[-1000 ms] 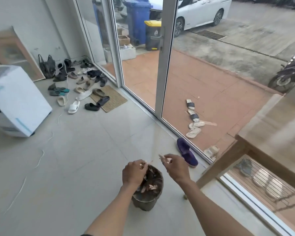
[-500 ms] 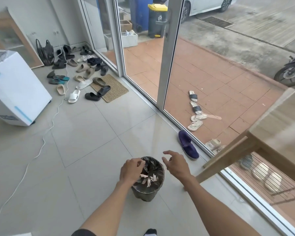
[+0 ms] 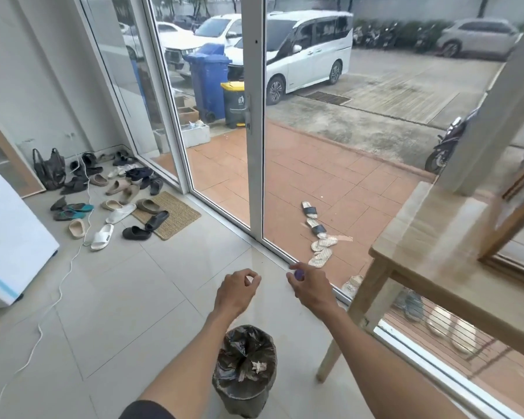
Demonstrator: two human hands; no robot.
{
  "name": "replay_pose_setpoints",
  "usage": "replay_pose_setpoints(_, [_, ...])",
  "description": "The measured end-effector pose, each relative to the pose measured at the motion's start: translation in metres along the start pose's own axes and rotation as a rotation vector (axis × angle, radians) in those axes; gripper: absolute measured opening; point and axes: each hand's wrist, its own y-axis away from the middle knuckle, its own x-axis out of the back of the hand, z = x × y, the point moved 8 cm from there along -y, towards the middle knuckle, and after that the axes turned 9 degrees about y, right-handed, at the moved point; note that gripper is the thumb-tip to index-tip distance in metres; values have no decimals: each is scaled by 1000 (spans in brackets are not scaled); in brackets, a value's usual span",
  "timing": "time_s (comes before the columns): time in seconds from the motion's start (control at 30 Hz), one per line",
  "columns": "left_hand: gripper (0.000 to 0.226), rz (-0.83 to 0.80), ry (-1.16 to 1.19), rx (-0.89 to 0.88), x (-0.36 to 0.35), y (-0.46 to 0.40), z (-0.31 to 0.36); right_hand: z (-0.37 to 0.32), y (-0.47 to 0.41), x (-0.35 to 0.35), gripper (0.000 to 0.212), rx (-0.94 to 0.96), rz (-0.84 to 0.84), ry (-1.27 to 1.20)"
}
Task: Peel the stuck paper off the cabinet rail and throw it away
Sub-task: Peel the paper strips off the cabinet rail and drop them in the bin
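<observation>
A small grey bin (image 3: 245, 391) lined with a black bag stands on the floor tiles below my arms. Several scraps of pale paper (image 3: 256, 366) lie inside it. My left hand (image 3: 238, 290) hovers beyond the bin, its fingers loosely curled and holding nothing. My right hand (image 3: 310, 284) is raised beside it, fingers apart and empty, in front of a purple slipper that it mostly hides. The light wooden cabinet (image 3: 454, 255) stands at the right, blurred; I cannot make out any paper on its rail.
A glass sliding door (image 3: 256, 122) runs across the middle, with its floor track leading to the right. Several shoes and a doormat (image 3: 168, 214) lie at the back left. A white appliance (image 3: 11, 246) stands at the left, with a white cord trailing over the floor.
Both hands have lifted away from the bin's rim and are empty now; a second ago they held paper scraps over it. The view has tilted up, so the bin sits lower.
</observation>
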Motion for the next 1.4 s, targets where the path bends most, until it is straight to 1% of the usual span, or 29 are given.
replay_pose_setpoints(0.17, [18, 4, 44, -135, -21, -11, 81, 15, 1, 75, 24, -40, 130, -40])
replay_pose_setpoints(0.33, [20, -38, 48, -274, -72, -12, 158, 40, 18, 150, 20, -21, 242, -60])
replay_pose_setpoints(0.43, [20, -80, 34, -345, -112, -3, 204, 72, 34, 196, 18, -46, 306, -99])
replay_pose_setpoints(0.53, [20, -129, 32, -410, -158, 9, 250, 113, 55, 241, 23, -100, 395, -62])
replay_pose_setpoints(0.67, [20, -218, 36, -489, -219, 39, 307, 170, 89, 293, 26, -202, 455, -63])
replay_pose_setpoints(0.77, [17, -256, 28, -544, -260, 62, 340, 214, 118, 325, 28, -296, 515, -100])
replay_pose_setpoints(1.0, [14, -355, 21, -615, -337, 111, 389, 296, 184, 375, 24, -502, 630, -101])
replay_pose_setpoints(1.2, [18, -415, -8, -658, -387, 143, 413, 337, 220, 399, 22, -618, 712, -41])
replay_pose_setpoints(1.3, [24, -401, -2, -665, -403, 149, 423, 351, 225, 406, 20, -647, 740, -30])
replay_pose_setpoints(1.4, [26, -347, 19, -665, -411, 152, 436, 361, 226, 413, 21, -662, 769, -8])
